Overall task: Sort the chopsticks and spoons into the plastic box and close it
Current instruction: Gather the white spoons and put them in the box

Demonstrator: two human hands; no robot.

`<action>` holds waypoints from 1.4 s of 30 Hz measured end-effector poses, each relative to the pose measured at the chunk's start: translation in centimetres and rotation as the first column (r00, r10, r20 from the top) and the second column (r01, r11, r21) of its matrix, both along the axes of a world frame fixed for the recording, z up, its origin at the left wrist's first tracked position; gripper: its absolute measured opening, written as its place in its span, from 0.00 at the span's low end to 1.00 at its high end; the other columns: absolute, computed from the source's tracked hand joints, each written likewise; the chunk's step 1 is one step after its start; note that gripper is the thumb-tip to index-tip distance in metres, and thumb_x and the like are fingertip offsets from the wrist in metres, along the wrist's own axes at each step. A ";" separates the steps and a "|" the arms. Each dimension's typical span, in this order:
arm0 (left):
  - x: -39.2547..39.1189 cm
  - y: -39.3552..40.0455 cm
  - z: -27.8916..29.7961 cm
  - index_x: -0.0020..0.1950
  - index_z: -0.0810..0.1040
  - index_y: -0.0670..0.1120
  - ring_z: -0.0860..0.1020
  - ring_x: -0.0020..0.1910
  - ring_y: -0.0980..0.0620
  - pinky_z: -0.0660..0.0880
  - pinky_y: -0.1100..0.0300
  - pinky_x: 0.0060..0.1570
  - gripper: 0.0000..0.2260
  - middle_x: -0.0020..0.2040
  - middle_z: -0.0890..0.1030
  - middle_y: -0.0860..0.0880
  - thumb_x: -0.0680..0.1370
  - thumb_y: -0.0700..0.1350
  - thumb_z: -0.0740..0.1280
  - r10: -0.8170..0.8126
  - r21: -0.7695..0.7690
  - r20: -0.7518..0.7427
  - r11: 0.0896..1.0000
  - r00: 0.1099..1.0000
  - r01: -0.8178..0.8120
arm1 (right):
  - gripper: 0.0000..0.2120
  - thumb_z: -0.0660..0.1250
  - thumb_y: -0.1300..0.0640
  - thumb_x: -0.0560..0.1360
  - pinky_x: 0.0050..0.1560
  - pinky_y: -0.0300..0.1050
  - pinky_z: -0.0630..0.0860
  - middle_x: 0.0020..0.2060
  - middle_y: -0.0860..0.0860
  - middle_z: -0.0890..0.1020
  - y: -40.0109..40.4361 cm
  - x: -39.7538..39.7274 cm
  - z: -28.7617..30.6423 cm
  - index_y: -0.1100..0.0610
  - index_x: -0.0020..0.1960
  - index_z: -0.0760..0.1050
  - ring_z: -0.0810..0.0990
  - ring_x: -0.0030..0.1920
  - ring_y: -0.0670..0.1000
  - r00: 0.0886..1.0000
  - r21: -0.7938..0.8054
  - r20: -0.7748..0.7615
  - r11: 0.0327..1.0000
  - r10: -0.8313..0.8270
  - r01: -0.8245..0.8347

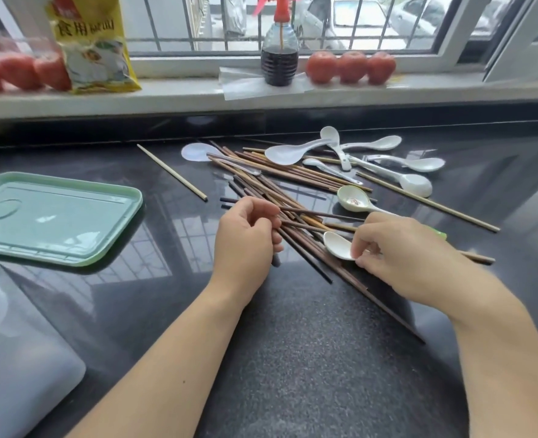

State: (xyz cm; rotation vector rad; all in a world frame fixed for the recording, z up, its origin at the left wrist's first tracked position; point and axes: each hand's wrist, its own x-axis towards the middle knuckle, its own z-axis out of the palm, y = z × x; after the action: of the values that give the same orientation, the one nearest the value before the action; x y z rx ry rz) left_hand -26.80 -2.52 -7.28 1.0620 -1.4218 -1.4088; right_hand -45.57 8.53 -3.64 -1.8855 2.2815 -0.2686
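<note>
A heap of dark wooden chopsticks [296, 181] lies across the black counter [293, 358], mixed with several white spoons [416, 184]. My left hand [245, 245] grips a bunch of the dark chopsticks near their left ends. My right hand [397, 251] pinches a white spoon [337, 245] lying on the chopsticks. A green lid [56, 216] lies flat at the left. The translucent plastic box [14, 358] shows at the lower left corner. One pale chopstick [171, 172] lies apart, left of the heap.
On the windowsill stand a dark-liquid spray bottle [278, 58], three tomatoes [351, 67], a yellow bag [94, 49] and a clear pack of tomatoes [14, 71]. A small green thing [438, 233] peeks out behind my right hand.
</note>
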 end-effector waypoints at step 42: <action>-0.2 -0.9 1.0 0.51 0.67 0.45 0.60 0.24 0.55 0.57 0.63 0.23 0.07 0.34 0.70 0.49 0.85 0.36 0.53 0.115 0.270 -0.463 0.963 0.879 0.016 | 0.08 0.68 0.57 0.77 0.61 0.50 0.77 0.51 0.56 0.86 -11.4 -9.7 3.7 0.53 0.51 0.85 0.81 0.57 0.60 0.862 -0.183 0.090 0.843 -0.499 0.507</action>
State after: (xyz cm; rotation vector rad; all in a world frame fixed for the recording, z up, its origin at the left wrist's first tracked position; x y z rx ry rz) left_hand -27.01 -3.42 -6.29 0.8239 -0.8579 -1.7136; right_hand -55.23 -2.87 0.10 -1.2902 2.7765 -0.6179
